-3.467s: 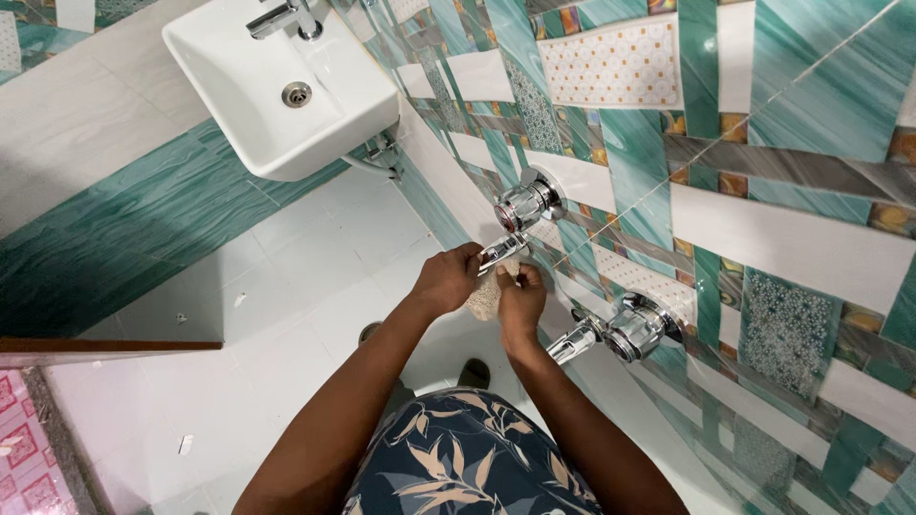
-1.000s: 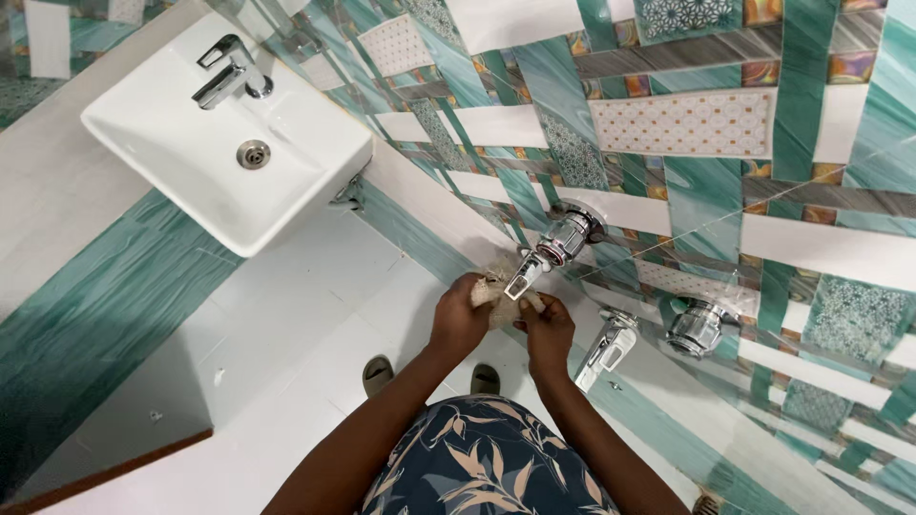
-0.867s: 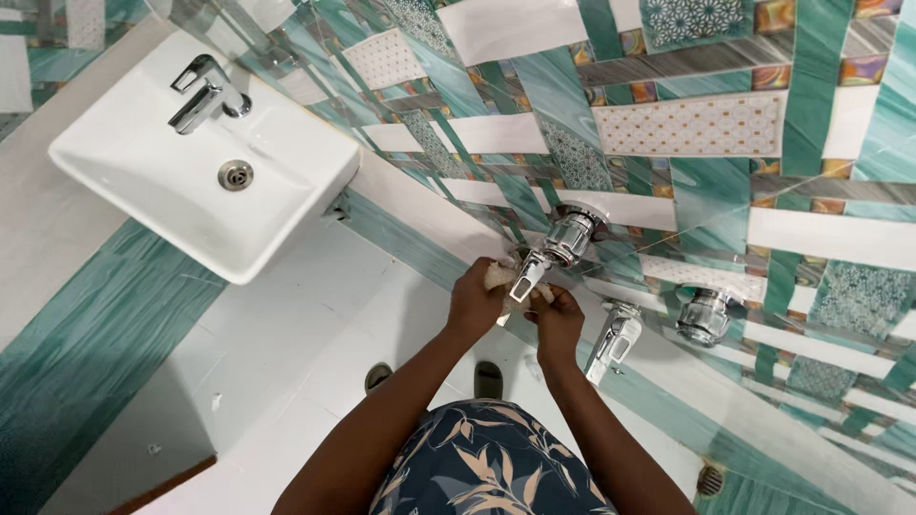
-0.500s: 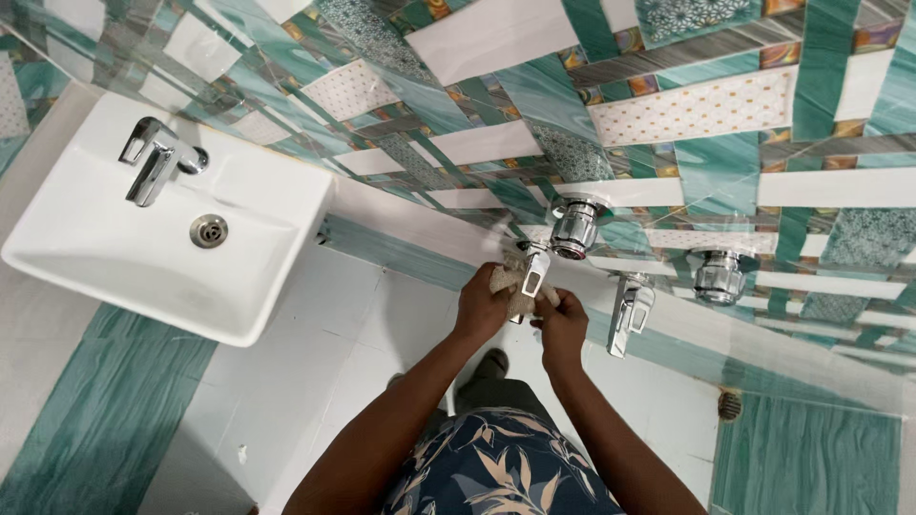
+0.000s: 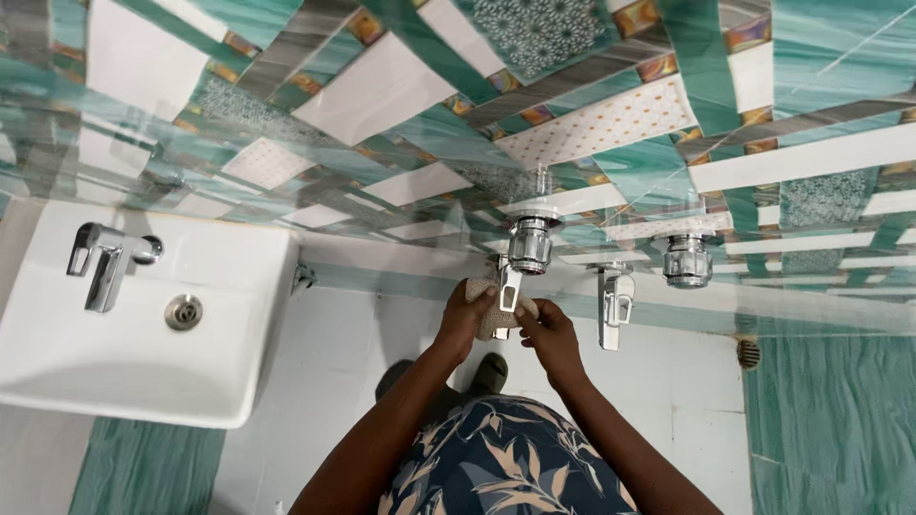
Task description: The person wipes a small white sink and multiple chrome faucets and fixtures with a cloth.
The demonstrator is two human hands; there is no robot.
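A chrome wall tap (image 5: 527, 246) juts out of the tiled wall, its lever handle (image 5: 507, 286) pointing down toward me. My left hand (image 5: 465, 315) is closed around a pale scrub pad (image 5: 489, 307) and presses it against the left side of that lever. My right hand (image 5: 548, 329) pinches the lever's lower end from the right. Both forearms reach up from the bottom of the view.
A second lever tap (image 5: 615, 300) and a chrome valve (image 5: 688, 260) sit to the right on the wall. A white basin (image 5: 239, 324) with its own faucet (image 5: 107, 262) hangs at the left. A floor drain (image 5: 749, 353) lies at the right; my feet (image 5: 489, 370) stand below.
The view has swung so the wall runs level and the basin slid to the far left. Both hands have stayed on the same tap lever with the pad.
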